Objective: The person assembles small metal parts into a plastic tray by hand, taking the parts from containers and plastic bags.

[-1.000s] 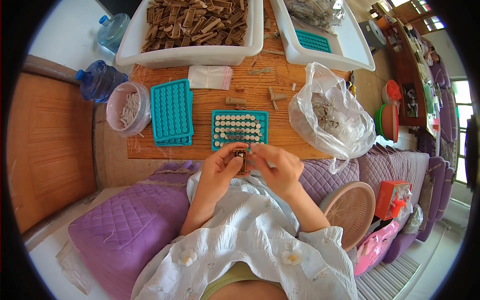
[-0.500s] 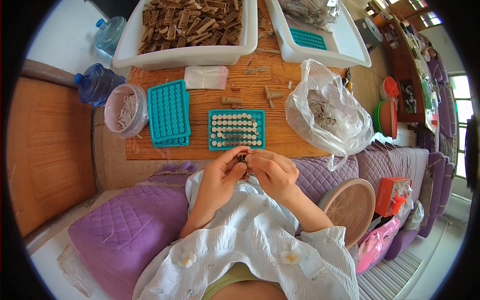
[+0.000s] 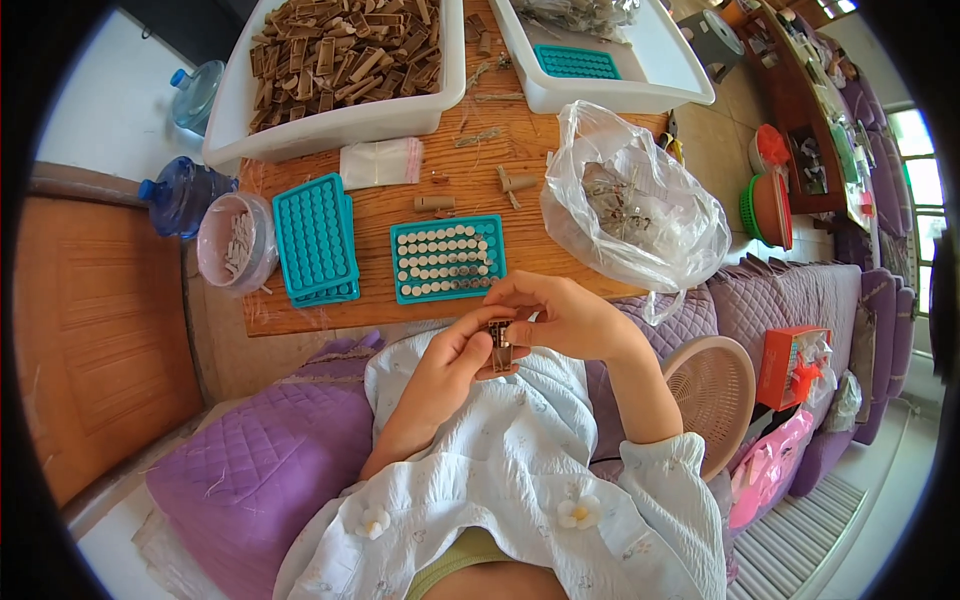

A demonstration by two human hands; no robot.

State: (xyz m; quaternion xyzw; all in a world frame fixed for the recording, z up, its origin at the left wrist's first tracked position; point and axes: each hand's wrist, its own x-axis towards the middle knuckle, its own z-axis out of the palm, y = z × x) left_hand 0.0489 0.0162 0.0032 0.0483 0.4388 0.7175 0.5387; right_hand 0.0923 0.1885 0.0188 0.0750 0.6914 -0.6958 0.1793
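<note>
My left hand (image 3: 452,358) and my right hand (image 3: 560,315) meet just below the table's front edge, both pinching one small brown tube-like piece (image 3: 499,342) between the fingertips. Right above them on the wooden table (image 3: 400,205) lies a teal tray (image 3: 448,258) whose holes are mostly filled with pale round pieces. A stack of empty teal trays (image 3: 316,238) lies to its left. A few loose brown pieces (image 3: 434,203) rest behind the filled tray.
A white tub of brown pieces (image 3: 340,60) and a second white tub (image 3: 610,50) stand at the back. A clear plastic bag (image 3: 630,205) sits right, a small bowl (image 3: 236,243) left. Purple cushions (image 3: 270,470) and a woven fan (image 3: 712,392) lie near me.
Both hands stay together on the small brown piece with only slight finger shifts. The view has tilted a little; nothing on the table moved.
</note>
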